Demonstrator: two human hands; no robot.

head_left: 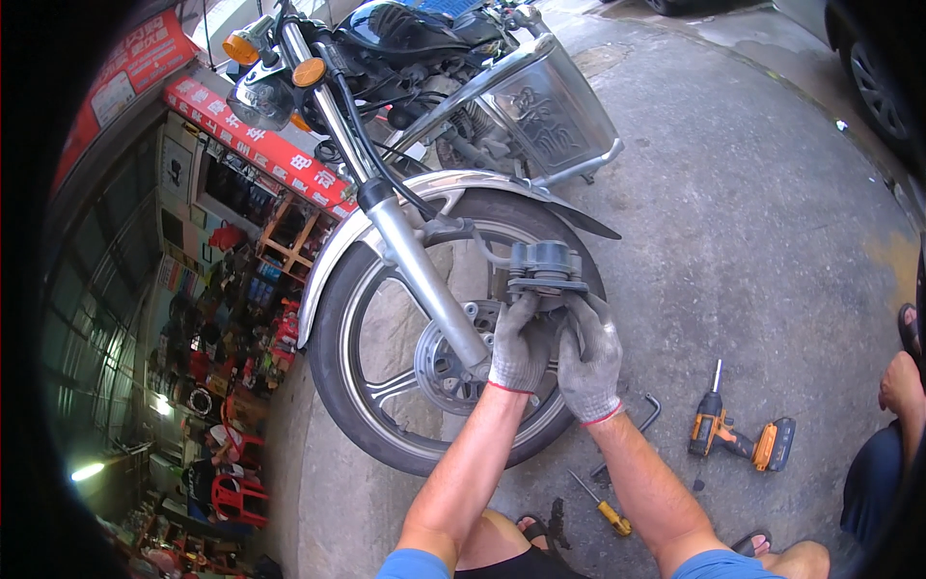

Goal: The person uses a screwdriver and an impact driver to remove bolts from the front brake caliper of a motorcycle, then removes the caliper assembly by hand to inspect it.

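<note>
In front of the motorcycle's front wheel [340, 386], a dark grey brake caliper [542, 259] is held up off the brake disc [434, 372]. A brake hose [487, 253] runs from it toward the silver fork leg [424, 275]. My left hand [521, 345], in a grey knitted glove, grips the caliper's lower left side. My right hand [588, 359], gloved alike, has its fingers closed at the underside, close to the left hand. The fingertips are partly hidden beneath the caliper, so anything small between them does not show.
On the concrete to my right lie an orange-and-black cordless driver [738, 439], a yellow-handled screwdriver [612, 517] and a bent hex key [644, 420]. Another person's hand [901, 384] and knee show at the right edge. A cluttered workshop with red chairs [237, 498] stands at left.
</note>
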